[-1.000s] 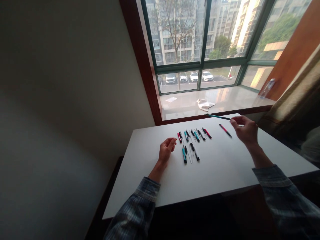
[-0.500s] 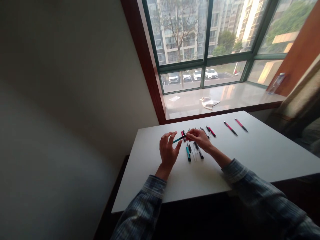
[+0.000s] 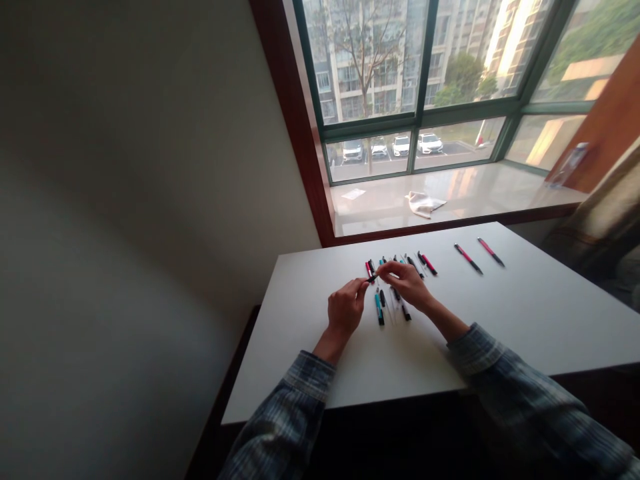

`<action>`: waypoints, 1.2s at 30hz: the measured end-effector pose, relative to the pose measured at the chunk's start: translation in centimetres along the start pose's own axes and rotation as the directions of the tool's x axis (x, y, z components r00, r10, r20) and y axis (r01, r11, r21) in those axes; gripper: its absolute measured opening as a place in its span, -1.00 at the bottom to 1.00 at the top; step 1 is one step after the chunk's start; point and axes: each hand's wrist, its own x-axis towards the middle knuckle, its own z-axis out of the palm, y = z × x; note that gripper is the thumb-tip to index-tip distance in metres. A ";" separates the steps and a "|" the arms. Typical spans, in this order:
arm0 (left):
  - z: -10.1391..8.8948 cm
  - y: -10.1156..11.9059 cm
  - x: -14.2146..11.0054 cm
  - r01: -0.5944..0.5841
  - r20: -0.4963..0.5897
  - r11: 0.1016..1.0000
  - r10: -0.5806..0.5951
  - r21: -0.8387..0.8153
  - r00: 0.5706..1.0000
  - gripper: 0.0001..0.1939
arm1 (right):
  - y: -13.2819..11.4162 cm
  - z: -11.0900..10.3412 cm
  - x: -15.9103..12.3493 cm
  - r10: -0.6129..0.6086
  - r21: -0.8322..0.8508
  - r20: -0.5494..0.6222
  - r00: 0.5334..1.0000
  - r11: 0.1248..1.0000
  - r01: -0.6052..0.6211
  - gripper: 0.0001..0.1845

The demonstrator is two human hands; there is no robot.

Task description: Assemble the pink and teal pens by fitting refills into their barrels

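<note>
My left hand (image 3: 346, 308) is closed around a pen (image 3: 371, 279), and only its black front end shows past the thumb and fingertips. The teal barrel is hidden in the hand. My right hand (image 3: 407, 285) pinches at the tip of that pen; whether a small part sits between its fingers cannot be made out. Just below the hands lie a teal barrel (image 3: 380, 311), a black grip piece (image 3: 383, 298), thin clear refills (image 3: 393, 310) and a black barrel (image 3: 405, 311). Behind the hands, red pen parts (image 3: 369, 269) and several other pieces are partly covered.
A red pen barrel (image 3: 430, 265) lies to the right of the parts row. Two whole red-and-black pens, a nearer pen (image 3: 469, 259) and a farther pen (image 3: 491, 252), rest on the white table (image 3: 280, 360). On the windowsill lies a crumpled cloth (image 3: 424, 204); a clear bottle (image 3: 573, 163) stands at right.
My left fingers, spread apart along the teal pen before, have closed around it and hide its barrel. My right hand stays at the pen's tip. The view has shifted slightly.
</note>
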 end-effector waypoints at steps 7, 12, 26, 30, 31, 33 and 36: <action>-0.1 0.2 0.2 0.009 0.013 1.000 -0.009 -0.017 1.000 -0.65 | 0.1 0.4 -0.2 0.059 0.149 -0.019 0.998 0.987 -0.056 -0.70; -0.1 0.4 0.1 0.034 0.052 0.999 -0.036 0.030 0.998 -0.60 | -0.2 0.5 -0.3 0.088 0.253 0.022 0.996 0.963 -0.091 -0.65; 0.4 0.5 0.4 0.154 0.073 0.980 -0.146 -0.122 0.987 -0.53 | 0.8 -3.5 -0.4 0.109 0.099 -0.154 0.982 0.991 -0.095 -0.53; 0.4 0.9 0.3 0.064 0.132 0.996 -0.056 -0.062 0.990 -0.56 | 0.6 -2.5 -1.0 0.125 0.057 0.017 0.992 0.990 -0.126 -0.59; 0.4 0.9 0.2 0.046 0.143 0.998 -0.038 -0.049 0.989 -0.56 | 0.6 -2.1 -1.1 0.122 0.054 0.039 0.992 0.991 -0.124 -0.60; 0.4 0.9 0.2 0.029 0.160 0.999 -0.023 -0.040 0.987 -0.56 | 0.4 -1.6 -1.2 0.113 0.047 0.058 0.992 0.992 -0.115 -0.63; 0.4 0.9 0.3 0.043 0.176 0.995 -0.027 -0.088 0.984 -0.53 | 0.3 -1.8 -1.1 0.065 0.025 0.017 0.998 0.998 -0.065 -0.64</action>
